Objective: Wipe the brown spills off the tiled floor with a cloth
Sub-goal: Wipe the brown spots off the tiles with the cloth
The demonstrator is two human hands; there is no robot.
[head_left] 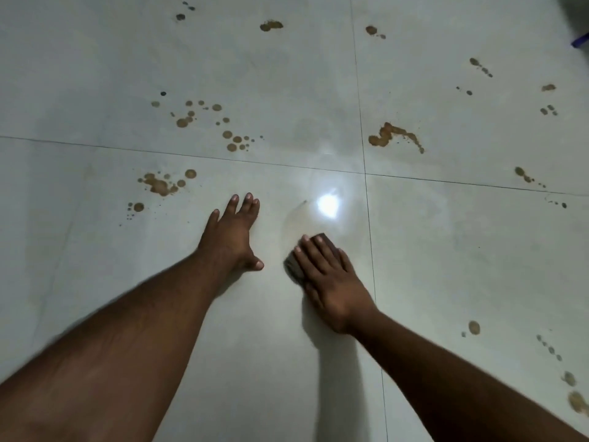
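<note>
My right hand (331, 282) presses flat on a dark cloth (291, 266) on the pale tiled floor (287, 362); only the cloth's left and far edges show from under the fingers. My left hand (234, 234) rests flat on the floor beside it, fingers spread, holding nothing. Brown spills dot the floor: a cluster (162, 185) left of my left hand, round drops (234, 140) farther ahead, a long smear (393, 137) ahead to the right, and spots (474, 327) to the right of my right arm. A faint wet arc (287, 218) curves ahead of the cloth.
Dark grout lines (366, 193) cross just ahead of my hands. A bright light glare (328, 205) reflects off the tile in front of the cloth. More brown spots (271, 25) lie far ahead, and a blue object (580, 42) pokes in at the top right edge.
</note>
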